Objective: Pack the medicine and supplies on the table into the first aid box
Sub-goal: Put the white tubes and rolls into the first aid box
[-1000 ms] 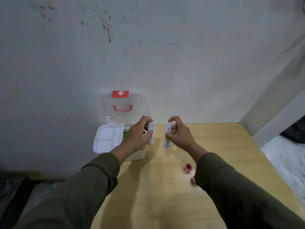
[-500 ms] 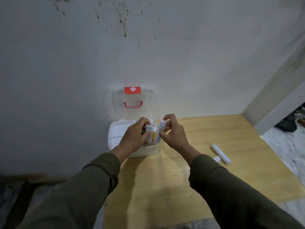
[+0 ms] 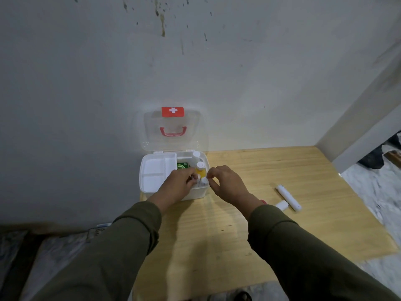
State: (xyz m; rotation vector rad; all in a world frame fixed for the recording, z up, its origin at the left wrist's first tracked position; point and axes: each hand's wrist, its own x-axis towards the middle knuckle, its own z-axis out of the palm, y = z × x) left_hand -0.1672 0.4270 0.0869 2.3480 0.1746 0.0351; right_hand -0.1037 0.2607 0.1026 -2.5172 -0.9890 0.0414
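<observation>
The white first aid box (image 3: 196, 194) stands open at the table's back left, its clear lid (image 3: 191, 135) with a red cross leaning on the wall. Inside are a white tray (image 3: 156, 170), a green packet (image 3: 181, 166), a yellow bottle (image 3: 200, 169) and a white bottle (image 3: 196, 155). My left hand (image 3: 176, 187) reaches into the box and grips a white tube (image 3: 197, 178) standing there. A second white tube (image 3: 204, 181) stands beside it. My right hand (image 3: 229, 184) hovers at the box's right edge, fingers loosely curled, holding nothing.
On the wooden table (image 3: 271, 166), right of my right arm, lie a long white tube (image 3: 288, 197) and a short white piece (image 3: 282, 204). A red item (image 3: 263, 201) peeks out behind my right wrist. The wall is close behind the box; the table ends at the right.
Both hands carried white tubes from above the table into the box. My right hand has let its tube go and drawn back; my left hand is lower inside the box.
</observation>
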